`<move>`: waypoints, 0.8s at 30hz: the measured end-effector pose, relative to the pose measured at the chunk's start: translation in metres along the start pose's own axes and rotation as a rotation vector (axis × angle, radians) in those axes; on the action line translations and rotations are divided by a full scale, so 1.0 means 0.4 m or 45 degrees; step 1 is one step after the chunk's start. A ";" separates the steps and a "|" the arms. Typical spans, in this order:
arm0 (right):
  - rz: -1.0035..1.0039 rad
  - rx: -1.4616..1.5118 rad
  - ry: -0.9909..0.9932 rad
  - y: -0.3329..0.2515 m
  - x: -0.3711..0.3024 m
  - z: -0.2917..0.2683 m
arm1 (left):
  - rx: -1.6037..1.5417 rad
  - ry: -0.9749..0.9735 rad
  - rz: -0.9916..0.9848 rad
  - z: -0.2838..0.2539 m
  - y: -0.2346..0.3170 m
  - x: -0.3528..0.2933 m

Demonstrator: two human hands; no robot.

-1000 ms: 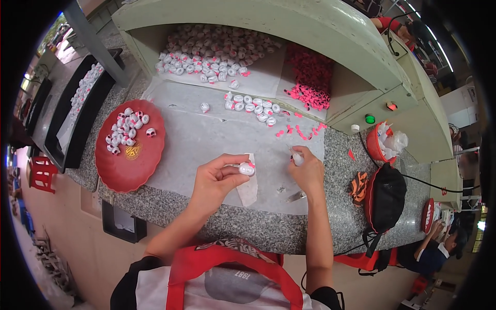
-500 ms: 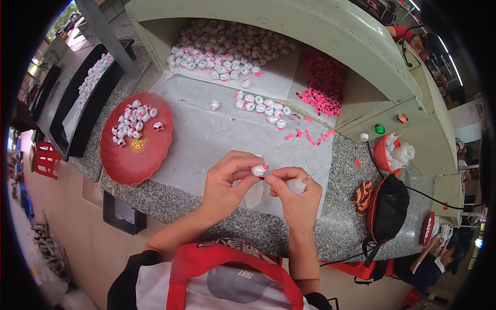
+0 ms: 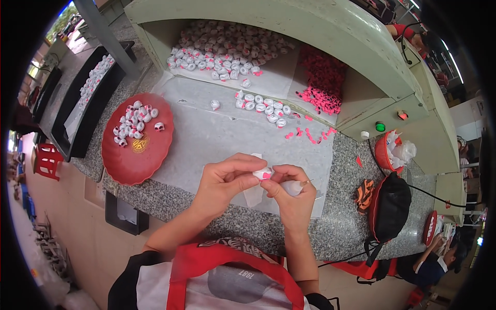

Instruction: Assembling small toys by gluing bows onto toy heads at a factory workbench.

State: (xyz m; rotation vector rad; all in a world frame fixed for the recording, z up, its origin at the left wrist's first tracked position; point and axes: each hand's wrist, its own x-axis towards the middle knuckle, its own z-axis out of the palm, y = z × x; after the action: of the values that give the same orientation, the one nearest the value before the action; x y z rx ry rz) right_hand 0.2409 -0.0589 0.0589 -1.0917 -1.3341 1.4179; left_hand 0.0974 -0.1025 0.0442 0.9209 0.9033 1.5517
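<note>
Between the thumb and fingers of my left hand [image 3: 219,183] is a small rounded white piece [image 3: 263,174] with a pink patch on its side. My right hand [image 3: 294,201] has a small translucent bottle [image 3: 293,188] with a thin needle-like tip tucked in its palm, the tip pointing away to the right. The right thumb and forefinger also touch the white piece. Past my hands, several similar white pieces [image 3: 268,109] stand in rows on the pale sheet [image 3: 206,137], with loose pink bits [image 3: 310,135] to their right.
A red scalloped dish [image 3: 137,168] at left holds several white pieces. Heaps of white pieces [image 3: 222,51] and pink bits [image 3: 323,85] fill the green cabinet [image 3: 279,13]. At right are a red basket [image 3: 381,154], a black bag [image 3: 391,206] and a cable. Another person [image 3: 434,263] sits far right.
The white piece has turned so its pink patch faces nearer me. My right thumb and forefinger have moved up against it, and the bottle has shifted slightly left.
</note>
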 end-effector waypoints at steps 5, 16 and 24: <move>-0.163 -0.058 -0.182 -0.005 0.003 -0.008 | 0.082 0.081 0.074 0.035 -0.001 -0.013; -0.047 -0.122 -0.240 0.044 0.045 -0.017 | 0.038 0.241 -0.226 0.014 -0.035 0.006; -0.546 -0.224 -0.222 0.036 0.024 -0.014 | -0.068 0.196 -0.232 0.014 0.009 -0.002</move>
State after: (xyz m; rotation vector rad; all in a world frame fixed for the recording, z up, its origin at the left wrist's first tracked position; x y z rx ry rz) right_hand 0.2439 -0.0486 0.0440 -0.7402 -1.7252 1.1096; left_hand 0.1010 -0.1036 0.0496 0.6686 1.0211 1.4960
